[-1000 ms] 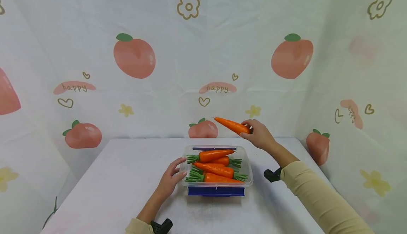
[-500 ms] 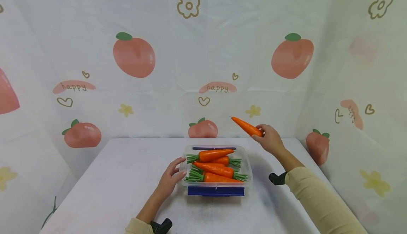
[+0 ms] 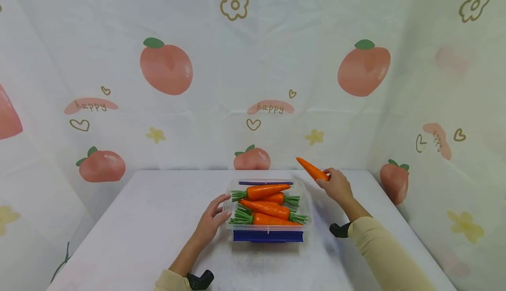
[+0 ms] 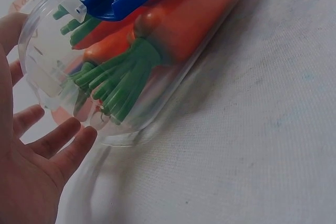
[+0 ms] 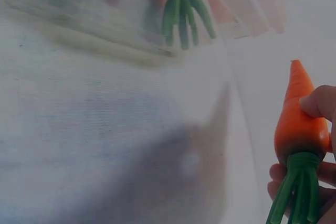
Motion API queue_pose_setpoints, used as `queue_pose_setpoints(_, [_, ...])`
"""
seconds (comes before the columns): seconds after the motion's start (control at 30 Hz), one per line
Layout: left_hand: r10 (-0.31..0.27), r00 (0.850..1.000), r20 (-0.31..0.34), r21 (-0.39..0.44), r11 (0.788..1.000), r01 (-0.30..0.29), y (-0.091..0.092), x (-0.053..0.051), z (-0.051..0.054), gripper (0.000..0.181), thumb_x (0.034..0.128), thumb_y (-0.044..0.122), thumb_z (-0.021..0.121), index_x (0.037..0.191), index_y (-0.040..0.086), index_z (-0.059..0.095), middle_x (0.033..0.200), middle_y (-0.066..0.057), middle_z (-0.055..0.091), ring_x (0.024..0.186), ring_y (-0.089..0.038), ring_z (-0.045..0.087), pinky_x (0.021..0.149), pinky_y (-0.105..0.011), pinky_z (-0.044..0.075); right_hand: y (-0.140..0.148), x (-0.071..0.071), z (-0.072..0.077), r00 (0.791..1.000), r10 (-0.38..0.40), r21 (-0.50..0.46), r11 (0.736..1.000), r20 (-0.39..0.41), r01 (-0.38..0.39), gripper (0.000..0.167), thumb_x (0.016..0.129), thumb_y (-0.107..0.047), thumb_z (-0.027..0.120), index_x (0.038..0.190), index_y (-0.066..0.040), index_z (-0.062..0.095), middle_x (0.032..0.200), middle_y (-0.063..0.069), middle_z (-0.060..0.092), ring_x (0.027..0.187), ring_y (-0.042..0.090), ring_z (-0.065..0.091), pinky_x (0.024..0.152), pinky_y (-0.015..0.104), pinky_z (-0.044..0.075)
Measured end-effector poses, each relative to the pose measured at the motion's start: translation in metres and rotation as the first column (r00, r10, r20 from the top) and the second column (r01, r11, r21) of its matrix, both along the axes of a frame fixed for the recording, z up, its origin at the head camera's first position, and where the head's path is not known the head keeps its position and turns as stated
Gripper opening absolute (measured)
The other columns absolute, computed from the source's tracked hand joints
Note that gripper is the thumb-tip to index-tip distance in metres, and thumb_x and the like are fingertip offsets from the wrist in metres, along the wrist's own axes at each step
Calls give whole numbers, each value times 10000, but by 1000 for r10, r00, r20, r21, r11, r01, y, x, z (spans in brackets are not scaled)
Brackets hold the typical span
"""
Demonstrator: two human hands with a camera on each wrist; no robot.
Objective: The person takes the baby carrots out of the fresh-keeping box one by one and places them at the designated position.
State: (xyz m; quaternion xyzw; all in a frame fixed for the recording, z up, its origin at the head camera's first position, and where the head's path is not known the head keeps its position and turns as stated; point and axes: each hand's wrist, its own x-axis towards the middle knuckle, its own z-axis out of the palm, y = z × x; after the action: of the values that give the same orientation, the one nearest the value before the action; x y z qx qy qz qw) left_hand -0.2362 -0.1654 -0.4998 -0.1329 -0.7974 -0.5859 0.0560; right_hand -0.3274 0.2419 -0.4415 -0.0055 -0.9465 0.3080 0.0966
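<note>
My right hand (image 3: 337, 186) grips an orange carrot (image 3: 311, 168) by its thick end, up in the air right of a clear plastic box (image 3: 309, 212); the carrot's tip points up and left. In the right wrist view the thumb lies on the carrot (image 5: 299, 124), its green stems (image 5: 302, 187) hanging below. Several carrots (image 3: 269, 191) with green stems lie in the box. My left hand (image 3: 208, 224) touches the box's left side, fingers spread and slightly bent; the left wrist view shows its fingertips against the clear wall (image 4: 142, 135).
The box stands on a white table (image 3: 158, 220), a blue latch (image 3: 268, 236) on its front side. Behind the table hangs a pale cloth (image 3: 205, 76) printed with fruit, and another stretch of it runs along the right side.
My right hand has moved right with the carrot, away from above the box, and then lowered it a little. The left hand stays at the box's side.
</note>
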Motion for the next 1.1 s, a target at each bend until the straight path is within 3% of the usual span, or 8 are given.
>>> queue_pose_setpoints(0.23, [-11,999,-30,9,1000,11,0,0,2,458,962,131,590,1411,134,497,1515,-164,348,1199,-430,504,963,-582,429,-4,6,-11,995,-59,2,998,83,59,416,871,-250,626,1160,42,564,1025,215,600,850,339,551,744,450,482])
queue_pose_setpoints(0.43, [-10,1000,-6,9,1000,10,0,0,1,452,966,130,585,1408,175,503,1523,-128,347,1217,-426,491,981,-588,409,-7,8,-21,985,-97,12,995,145,97,422,861,-252,600,1157,45,552,1029,208,598,862,330,537,750,434,474])
queue_pose_setpoints(0.7, [5,1000,-1,13,1000,-5,0,0,1,456,965,129,581,1412,161,497,1517,-135,354,1207,-428,496,977,-584,414,-12,9,-31,959,-141,-36,987,244,154,407,881,-293,586,1082,61,565,955,176,597,806,300,544,667,366,461])
queue_pose_setpoints(1.1, [8,1000,20,20,1000,-8,1,1,1,454,968,152,580,1413,178,496,1521,-115,355,1224,-420,478,988,-595,397,-13,13,-32,952,-131,-31,989,275,145,461,907,-343,612,1078,78,538,916,177,581,785,296,538,655,358,464])
